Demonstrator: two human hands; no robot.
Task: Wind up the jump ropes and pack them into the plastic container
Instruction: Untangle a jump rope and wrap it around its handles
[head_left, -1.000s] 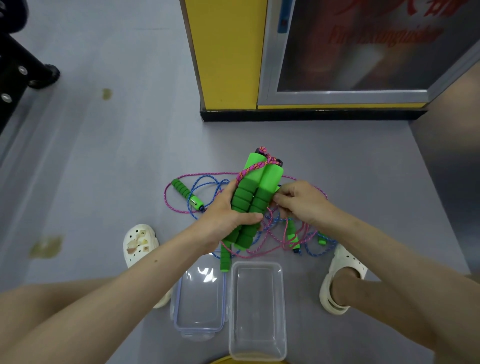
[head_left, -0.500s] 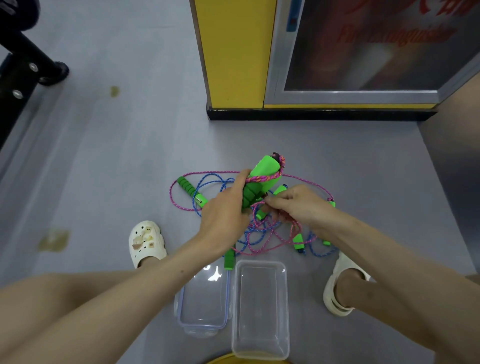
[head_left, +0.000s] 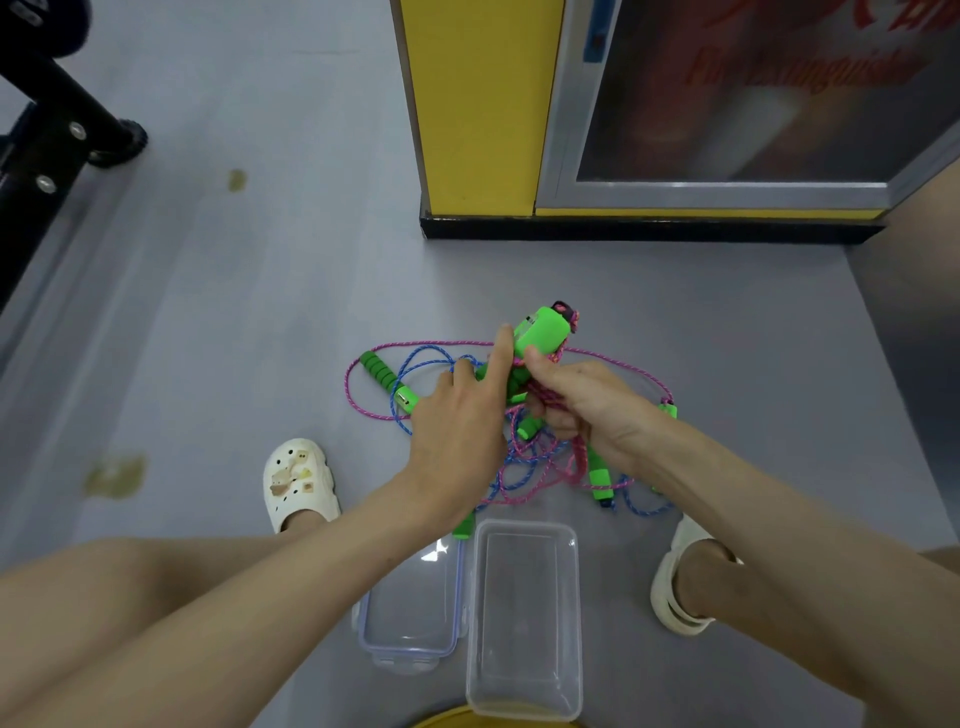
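The left hand (head_left: 457, 421) and the right hand (head_left: 587, 405) are both gripping the green handles (head_left: 540, 330) with pink rope (head_left: 540, 400) wrapped around, above the grey floor (head_left: 260, 338). More jump ropes (head_left: 545, 467) are lying tangled below. The plastic container (head_left: 524, 618) is sitting open near the feet, beside its lid (head_left: 410, 608).
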